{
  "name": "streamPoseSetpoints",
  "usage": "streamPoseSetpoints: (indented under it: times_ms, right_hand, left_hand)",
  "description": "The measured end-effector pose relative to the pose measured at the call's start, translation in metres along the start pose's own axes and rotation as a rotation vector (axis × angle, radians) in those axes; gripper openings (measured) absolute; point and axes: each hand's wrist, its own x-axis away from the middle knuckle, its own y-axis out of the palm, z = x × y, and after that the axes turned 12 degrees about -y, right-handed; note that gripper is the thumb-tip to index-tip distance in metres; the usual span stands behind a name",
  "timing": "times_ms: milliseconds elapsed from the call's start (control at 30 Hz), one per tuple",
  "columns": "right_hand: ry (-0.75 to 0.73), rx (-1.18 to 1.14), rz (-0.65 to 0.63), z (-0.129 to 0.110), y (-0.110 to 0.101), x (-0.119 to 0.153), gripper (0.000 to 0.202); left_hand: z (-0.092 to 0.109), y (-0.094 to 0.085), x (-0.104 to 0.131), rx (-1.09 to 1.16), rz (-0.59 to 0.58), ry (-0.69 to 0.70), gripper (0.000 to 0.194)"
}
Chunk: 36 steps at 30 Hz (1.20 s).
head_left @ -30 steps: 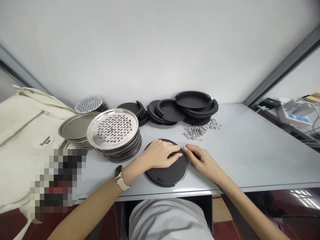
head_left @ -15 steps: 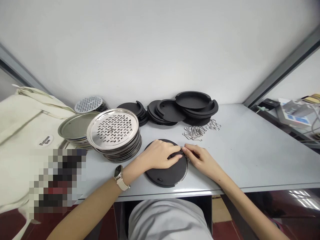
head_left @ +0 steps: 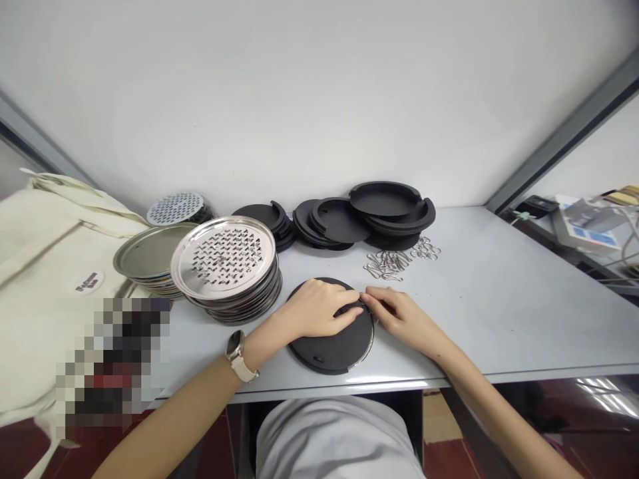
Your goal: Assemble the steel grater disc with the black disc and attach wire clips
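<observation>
A round black cover (head_left: 332, 347) lies near the table's front edge, with a strip of bright metal rim showing along its lower right side. My left hand (head_left: 324, 309) rests across its top, fingers curled toward the right edge and gripping there. At that same edge my right hand (head_left: 399, 316) is closed in a pinch, thumb and index fingertips meeting my left fingertips. A little metal shows beneath them, but what the right hand pinches is mostly hidden. Beyond the hands lie small wire hooks (head_left: 387, 265) and metal rings (head_left: 426, 248) in loose piles.
Left of the cover stands a stack of round metal grater plates (head_left: 224, 259), beside a stack of plain metal discs (head_left: 154, 253). More grater plates (head_left: 174, 208) sit behind. Black covers (head_left: 384, 199) are piled along the wall. A cream bag (head_left: 44, 266) occupies the far left.
Both hands hold nearly the same position on the cover. The right fingertips have shifted very slightly left; the whole view has drifted a little too.
</observation>
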Motion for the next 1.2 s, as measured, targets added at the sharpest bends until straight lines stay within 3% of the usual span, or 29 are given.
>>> streamPoseSetpoints:
  times_ms: [1200]
  right_hand:
    - [-0.09,0.012,-0.047,0.0013,-0.0029,-0.0004,0.037]
  left_hand:
    - [0.0021,-0.0012,-0.0016,0.038,-0.017,-0.042,0.025]
